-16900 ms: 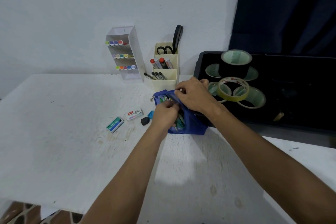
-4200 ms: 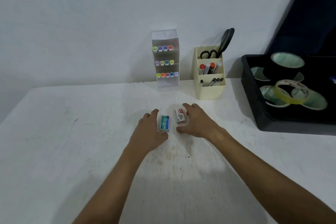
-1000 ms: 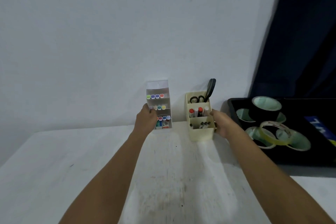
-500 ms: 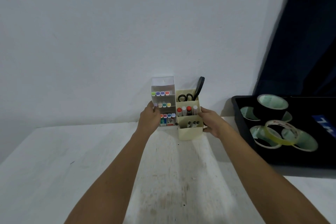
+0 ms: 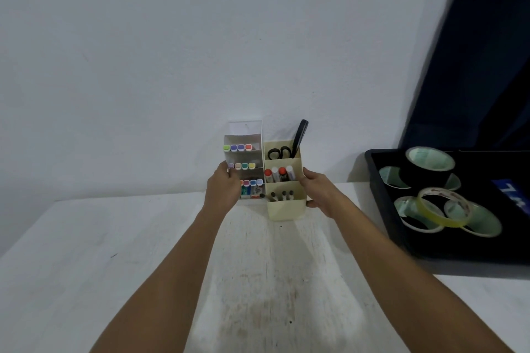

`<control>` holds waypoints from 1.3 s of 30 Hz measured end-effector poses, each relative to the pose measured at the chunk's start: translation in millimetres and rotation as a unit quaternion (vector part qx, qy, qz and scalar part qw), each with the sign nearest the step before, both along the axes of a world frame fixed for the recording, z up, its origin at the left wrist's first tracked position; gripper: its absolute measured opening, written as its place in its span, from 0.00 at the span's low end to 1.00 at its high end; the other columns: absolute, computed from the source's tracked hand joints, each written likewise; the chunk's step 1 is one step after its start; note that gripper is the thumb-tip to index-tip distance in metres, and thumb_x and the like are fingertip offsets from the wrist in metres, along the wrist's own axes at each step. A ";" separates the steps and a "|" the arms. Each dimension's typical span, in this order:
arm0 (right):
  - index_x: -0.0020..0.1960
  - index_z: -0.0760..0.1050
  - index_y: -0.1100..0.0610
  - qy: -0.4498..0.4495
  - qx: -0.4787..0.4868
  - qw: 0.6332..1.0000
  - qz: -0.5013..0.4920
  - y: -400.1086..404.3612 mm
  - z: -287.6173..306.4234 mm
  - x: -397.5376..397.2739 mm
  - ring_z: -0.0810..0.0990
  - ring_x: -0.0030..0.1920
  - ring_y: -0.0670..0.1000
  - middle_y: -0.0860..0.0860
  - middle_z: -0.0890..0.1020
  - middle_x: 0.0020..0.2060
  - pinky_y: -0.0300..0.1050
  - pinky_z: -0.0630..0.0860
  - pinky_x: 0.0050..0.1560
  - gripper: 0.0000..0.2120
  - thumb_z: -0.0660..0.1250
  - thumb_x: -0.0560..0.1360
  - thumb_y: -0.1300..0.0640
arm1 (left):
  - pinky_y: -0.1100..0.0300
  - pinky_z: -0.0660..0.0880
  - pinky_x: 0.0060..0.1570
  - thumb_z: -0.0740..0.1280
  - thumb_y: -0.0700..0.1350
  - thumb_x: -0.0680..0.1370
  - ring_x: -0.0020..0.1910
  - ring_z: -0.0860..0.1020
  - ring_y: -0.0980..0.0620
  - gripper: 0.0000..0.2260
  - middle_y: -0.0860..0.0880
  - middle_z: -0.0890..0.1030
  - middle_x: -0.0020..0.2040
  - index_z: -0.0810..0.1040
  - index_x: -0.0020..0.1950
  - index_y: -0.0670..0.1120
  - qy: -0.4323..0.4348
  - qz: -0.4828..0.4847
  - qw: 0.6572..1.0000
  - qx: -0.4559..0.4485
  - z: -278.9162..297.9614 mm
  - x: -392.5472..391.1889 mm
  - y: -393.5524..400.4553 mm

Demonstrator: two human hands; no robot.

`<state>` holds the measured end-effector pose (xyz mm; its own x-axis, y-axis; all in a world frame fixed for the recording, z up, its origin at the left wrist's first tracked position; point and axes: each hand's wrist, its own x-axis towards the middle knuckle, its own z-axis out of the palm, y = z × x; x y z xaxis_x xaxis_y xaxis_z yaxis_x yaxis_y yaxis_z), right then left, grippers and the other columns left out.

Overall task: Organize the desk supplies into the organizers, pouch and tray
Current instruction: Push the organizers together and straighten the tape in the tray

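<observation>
A clear tiered organizer (image 5: pixel 246 135) with rows of coloured markers and two small staple boxes (image 5: pixel 251 191) in its bottom tier stands at the back of the table. My left hand (image 5: pixel 224 187) grips its left side. Pressed against it on the right is a cream organizer (image 5: pixel 286 209) holding black scissors (image 5: pixel 289 149), glue sticks and pens. My right hand (image 5: pixel 318 190) grips the cream organizer's right side. A black tray (image 5: pixel 381 209) at the right holds several tape rolls (image 5: pixel 430 163) and a blue pouch (image 5: pixel 513 195), mostly cut off by the frame edge.
The white table (image 5: pixel 143 252) spreads out in front of the organizers, stained near the middle. A white wall stands right behind the organizers. A dark curtain (image 5: pixel 481 51) hangs behind the tray at the right.
The cream organizer has slid left until it touches the clear one. Both hands stay on the organizers' outer sides. Earlier the staple boxes lay loose on the table.
</observation>
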<state>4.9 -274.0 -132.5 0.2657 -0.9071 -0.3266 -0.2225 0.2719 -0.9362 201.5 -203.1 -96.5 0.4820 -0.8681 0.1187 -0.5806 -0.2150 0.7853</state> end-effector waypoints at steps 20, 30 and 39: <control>0.76 0.59 0.51 0.046 -0.026 0.998 -0.044 14.8 14.7 6.5 0.73 0.65 0.57 0.55 0.71 0.69 0.53 0.74 0.62 0.23 0.55 0.82 0.52 | 0.57 0.72 0.44 0.54 0.46 0.83 0.55 0.76 0.44 0.16 0.42 0.75 0.61 0.63 0.68 0.40 0.034 0.044 0.997 0.059 13.5 -15.4 14.9; 0.70 0.71 0.59 0.171 -0.267 0.942 -0.112 80.0 69.6 -70.8 0.76 0.62 0.52 0.55 0.76 0.65 0.33 0.68 0.55 0.20 0.58 0.79 0.59 | 0.53 0.74 0.49 0.61 0.44 0.76 0.53 0.75 0.47 0.18 0.48 0.73 0.57 0.69 0.65 0.42 -0.045 -0.059 0.988 -0.135 53.8 -118.1 50.6; 0.66 0.74 0.61 0.262 -0.314 0.891 -0.198 114.2 75.1 -260.7 0.82 0.52 0.56 0.58 0.82 0.56 0.31 0.71 0.51 0.18 0.61 0.77 0.62 | 0.51 0.69 0.58 0.60 0.45 0.77 0.59 0.72 0.40 0.18 0.40 0.70 0.62 0.69 0.66 0.42 -0.042 -0.181 0.982 -0.039 39.9 -278.8 52.8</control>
<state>-255.8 -159.8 -57.4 -0.1549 -0.9434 0.2933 -0.6766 -0.1150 -0.7273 -77.4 -150.3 -56.6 0.1302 -0.9673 0.2176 -0.6710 0.0755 0.7376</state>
